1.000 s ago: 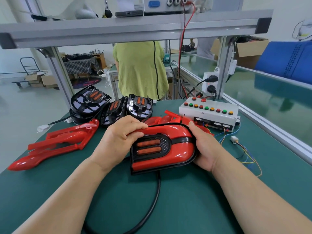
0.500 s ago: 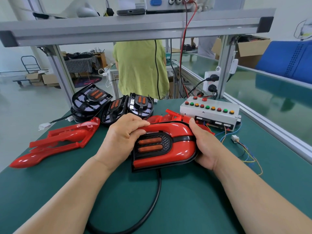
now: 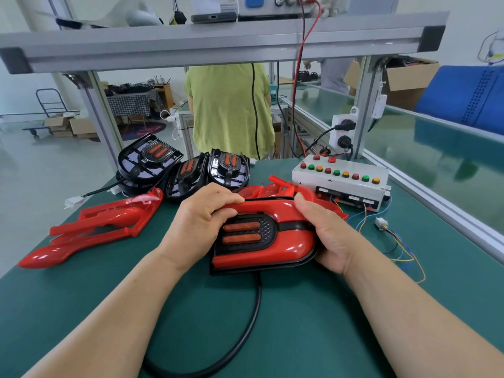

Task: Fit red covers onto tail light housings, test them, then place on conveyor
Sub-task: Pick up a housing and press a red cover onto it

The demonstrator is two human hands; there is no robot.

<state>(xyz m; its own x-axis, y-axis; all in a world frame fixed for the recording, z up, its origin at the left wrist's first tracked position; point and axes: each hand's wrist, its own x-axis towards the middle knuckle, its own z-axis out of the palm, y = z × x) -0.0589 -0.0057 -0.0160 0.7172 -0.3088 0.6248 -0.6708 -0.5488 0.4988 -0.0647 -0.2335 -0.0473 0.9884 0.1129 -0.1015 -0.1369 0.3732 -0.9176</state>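
Note:
A tail light (image 3: 268,242) with a red cover over its black housing lies on the green mat in front of me, two orange reflector bars facing up. My left hand (image 3: 199,225) grips its left end, fingers curled over the top edge. My right hand (image 3: 324,233) grips the rounded right end, thumb on the cover. A black cable (image 3: 242,331) runs from under the light toward me. Three bare black housings (image 3: 188,167) lean together at the back. Loose red covers (image 3: 92,227) lie at the left, and more red covers (image 3: 272,188) sit behind the held light.
A white test box (image 3: 343,177) with coloured buttons sits at the back right, loose coloured wires (image 3: 392,241) and a white plug beside it. The conveyor (image 3: 436,159) runs along the right behind an aluminium rail. A person in a green shirt (image 3: 229,107) stands beyond the bench.
My right thumb has shifted further onto the top of the red cover. The light and my left hand have stayed about where they were.

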